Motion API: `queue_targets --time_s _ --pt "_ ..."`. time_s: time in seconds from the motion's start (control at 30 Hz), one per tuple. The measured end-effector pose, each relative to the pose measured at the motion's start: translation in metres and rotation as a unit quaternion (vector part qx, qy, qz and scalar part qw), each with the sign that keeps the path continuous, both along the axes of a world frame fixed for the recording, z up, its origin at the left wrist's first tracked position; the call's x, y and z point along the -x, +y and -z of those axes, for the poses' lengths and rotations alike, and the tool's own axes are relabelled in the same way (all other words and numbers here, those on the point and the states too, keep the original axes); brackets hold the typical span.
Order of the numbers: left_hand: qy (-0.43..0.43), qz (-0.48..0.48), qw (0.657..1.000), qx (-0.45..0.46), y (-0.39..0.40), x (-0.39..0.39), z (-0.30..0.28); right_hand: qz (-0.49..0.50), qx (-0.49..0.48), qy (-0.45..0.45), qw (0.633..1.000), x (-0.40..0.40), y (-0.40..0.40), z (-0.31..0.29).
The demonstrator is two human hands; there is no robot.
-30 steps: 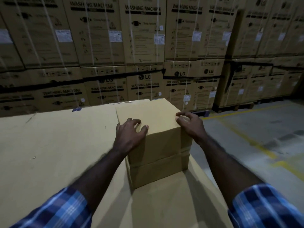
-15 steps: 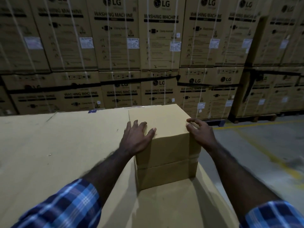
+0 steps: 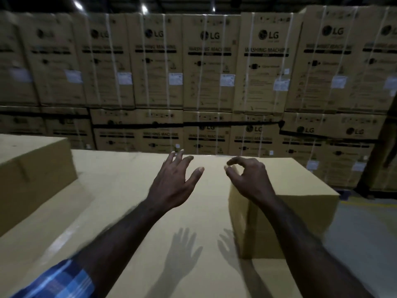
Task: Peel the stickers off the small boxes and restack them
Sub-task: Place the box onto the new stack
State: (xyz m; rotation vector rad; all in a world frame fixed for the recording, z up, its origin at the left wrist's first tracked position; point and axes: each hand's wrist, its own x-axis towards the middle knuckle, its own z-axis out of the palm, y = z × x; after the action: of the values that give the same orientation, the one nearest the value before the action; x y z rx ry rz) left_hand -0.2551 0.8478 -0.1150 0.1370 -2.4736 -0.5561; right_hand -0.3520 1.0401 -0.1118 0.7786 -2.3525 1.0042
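Note:
A plain brown small box (image 3: pixel 300 181) stands on the right side of a large cardboard surface (image 3: pixel 120 211). No sticker shows on its visible faces. My left hand (image 3: pixel 176 183) hovers in the air to the left of the box, fingers spread and straight, holding nothing. My right hand (image 3: pixel 247 179) hangs over the box's near left corner. Its fingers are loosely curled, with a gap between thumb and forefinger and nothing seen in them. Both hands cast shadows on the surface below.
Another brown box (image 3: pixel 36 164) sits at the left edge of the surface. A wall of strapped washing-machine cartons (image 3: pixel 210 72) rises behind. Grey floor (image 3: pixel 365 233) lies to the right, beyond the surface's edge.
Both hands have lifted off the small box, which they were holding by its sides. The view has tilted up and to the left, bringing the left box into sight.

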Motion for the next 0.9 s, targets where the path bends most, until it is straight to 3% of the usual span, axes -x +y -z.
queue_targets --time_s 0.53,0.9 --pt "-0.014 -0.167 0.986 0.022 -0.304 -0.315 -0.028 -0.209 0.037 0.007 0.977 -0.249 -0.351 -0.018" --pt "-0.010 -0.242 0.970 -0.013 -0.420 -0.393 -0.023 -0.277 0.025 0.006 0.961 -0.313 -0.500 -0.020"
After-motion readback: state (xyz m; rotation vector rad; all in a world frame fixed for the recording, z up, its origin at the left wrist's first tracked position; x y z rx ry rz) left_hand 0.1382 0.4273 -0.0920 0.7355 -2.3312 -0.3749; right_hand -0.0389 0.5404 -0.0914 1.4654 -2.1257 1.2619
